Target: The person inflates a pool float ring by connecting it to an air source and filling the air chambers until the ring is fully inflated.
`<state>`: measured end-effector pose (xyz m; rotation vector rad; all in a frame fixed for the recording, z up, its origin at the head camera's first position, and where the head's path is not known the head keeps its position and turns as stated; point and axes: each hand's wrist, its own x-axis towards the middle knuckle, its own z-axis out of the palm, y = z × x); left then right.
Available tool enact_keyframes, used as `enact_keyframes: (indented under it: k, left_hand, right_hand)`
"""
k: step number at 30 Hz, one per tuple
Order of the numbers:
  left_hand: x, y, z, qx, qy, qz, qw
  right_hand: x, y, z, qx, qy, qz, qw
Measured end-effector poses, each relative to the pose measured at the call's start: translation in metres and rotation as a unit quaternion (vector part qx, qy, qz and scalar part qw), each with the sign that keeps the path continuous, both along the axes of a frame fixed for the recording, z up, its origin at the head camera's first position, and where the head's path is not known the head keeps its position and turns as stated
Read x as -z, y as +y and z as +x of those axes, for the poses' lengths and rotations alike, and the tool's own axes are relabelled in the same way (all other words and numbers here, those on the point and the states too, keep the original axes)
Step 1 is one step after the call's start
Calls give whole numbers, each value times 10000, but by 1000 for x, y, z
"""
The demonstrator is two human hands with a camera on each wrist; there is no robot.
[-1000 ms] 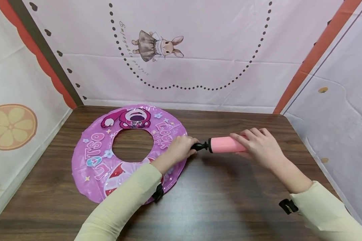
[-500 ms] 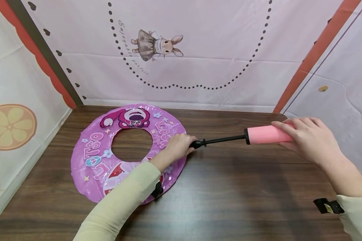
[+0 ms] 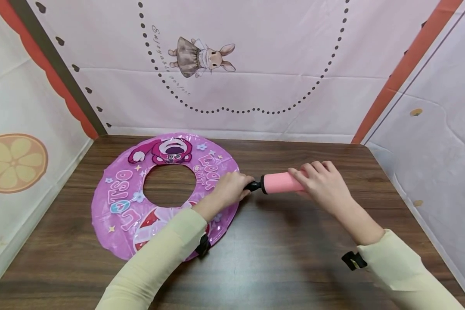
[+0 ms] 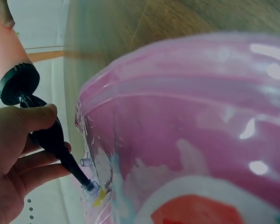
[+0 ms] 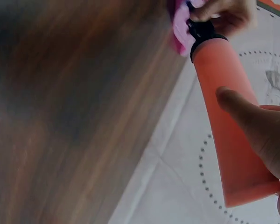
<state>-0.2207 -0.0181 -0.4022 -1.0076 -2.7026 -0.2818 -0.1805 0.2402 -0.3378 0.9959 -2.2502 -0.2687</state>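
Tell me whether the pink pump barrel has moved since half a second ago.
Yes. The pink pump barrel, gripped by the right hand, has slid left toward the swim ring, away from the table's right edge.

I see both arms covered by long, pale cream-yellow sleeves of soft, smooth fabric, reaching to the wrists. The left hand (image 3: pixel 232 189) and right hand (image 3: pixel 325 187) are bare: no gloves, rings or watch visible. A black strap with a buckle-like clip sits under each forearm, at the left sleeve (image 3: pixel 155 262) and the right sleeve (image 3: pixel 403 271).
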Motion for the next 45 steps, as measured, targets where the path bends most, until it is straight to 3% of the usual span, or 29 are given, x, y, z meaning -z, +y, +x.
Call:
enact_keyframes:
  k: [5,11,18,22,25,28,36,41,45]
  left_hand:
    - [1,-1,0,-63,-150,90,9998]
    - [-1,-2,-2,-209,-460,187,9985]
    - [-3,-4,-4,-241,-780,305,9962]
    - [-3,-5,-4,-313,-760,378,9959]
    - [-3,-4,-4,-317,-702,428,9961]
    - [-3,-3,-3,-232,-632,434,9968]
    - [0,-7,-2,-145,-158,376,9991]
    - [2,-8,-3,-169,-139,451,9987]
    - [1,-6,-1,-237,-268,401,9986]
  right_hand:
    - [1,2,2,-20,-171,2,9999]
    - [-12,20,6,-108,-409,-64,9991]
    - [-42,66,19,335,-733,-211,9965]
    - [-63,91,24,607,-634,-546,9946]
    - [-69,93,25,603,-543,-586,9950]
    - [-61,77,22,465,-581,-495,9960]
    - [-15,7,2,108,-237,-217,9994]
    - [-6,-8,-2,77,-123,-247,9996]
    - [-4,-6,-1,80,-276,-310,9991]
